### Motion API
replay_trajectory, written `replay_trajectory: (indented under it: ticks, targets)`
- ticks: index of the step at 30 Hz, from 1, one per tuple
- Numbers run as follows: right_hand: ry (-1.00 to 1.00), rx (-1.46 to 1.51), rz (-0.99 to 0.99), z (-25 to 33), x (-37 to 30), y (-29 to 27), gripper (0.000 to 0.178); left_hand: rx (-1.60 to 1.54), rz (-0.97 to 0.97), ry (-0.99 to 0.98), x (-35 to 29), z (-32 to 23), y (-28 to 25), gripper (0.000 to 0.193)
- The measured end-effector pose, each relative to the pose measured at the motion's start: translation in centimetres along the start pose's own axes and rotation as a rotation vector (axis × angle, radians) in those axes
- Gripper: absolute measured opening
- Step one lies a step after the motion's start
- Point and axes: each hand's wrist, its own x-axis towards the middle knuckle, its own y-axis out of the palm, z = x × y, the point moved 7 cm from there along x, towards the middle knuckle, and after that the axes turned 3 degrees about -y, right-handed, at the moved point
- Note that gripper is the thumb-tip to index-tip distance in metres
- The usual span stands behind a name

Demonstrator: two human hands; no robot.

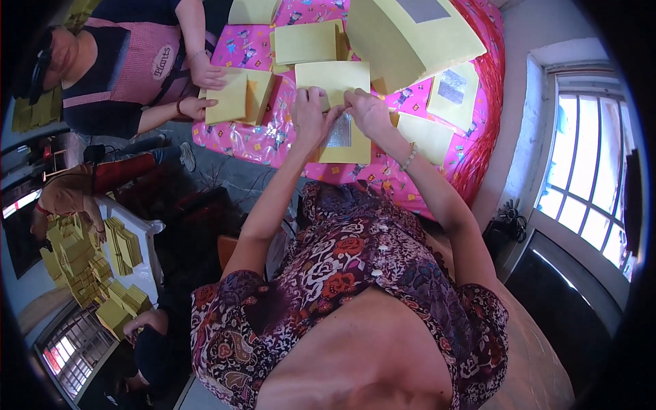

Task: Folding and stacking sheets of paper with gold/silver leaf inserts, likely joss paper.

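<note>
In front of me a yellow sheet of joss paper (333,74) lies on the pink patterned table cover, its silver foil patch showing below my fingers. My left hand (311,116) is closed, its bent fingers pressing on the sheet near the middle. Beside it, my right hand (374,119) pinches the paper with fingertips together, close to the right edge. The two thumbs come near each other over the foil. Part of the sheet is hidden under the hands, so I cannot tell whether it is one layer or several.
A tall stack of yellow paper (403,48) stands at the far right. Smaller piles (307,42) lie beyond my hands, and foil sheets (452,92) to the right. On the left, a co-worker's hands (205,75) hold paper. Red strings (488,116) hang along the table's right edge.
</note>
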Motion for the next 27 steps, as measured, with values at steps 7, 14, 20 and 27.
replay_trajectory:
  ticks: [7, 14, 20, 27]
  targets:
    - [-0.087, 0.11, 0.115, -0.6, 1.2, -0.7, 0.014, -0.046, 0.024, 0.036, 0.3, 0.2, 0.3, 0.053]
    - [-0.077, 0.089, 0.183, -0.6, 1.3, -0.2, 0.015, -0.076, 0.203, 0.012, 0.5, 1.9, -0.2, 0.048]
    - [-0.097, 0.087, 0.21, -0.6, 1.6, -0.3, 0.015, -0.233, 0.184, 0.037, 0.9, 2.5, -0.8, 0.044]
    - [-0.097, 0.083, 0.222, -0.7, 1.8, -0.5, 0.015, -0.272, 0.249, 0.042, 1.3, 4.9, -1.0, 0.034]
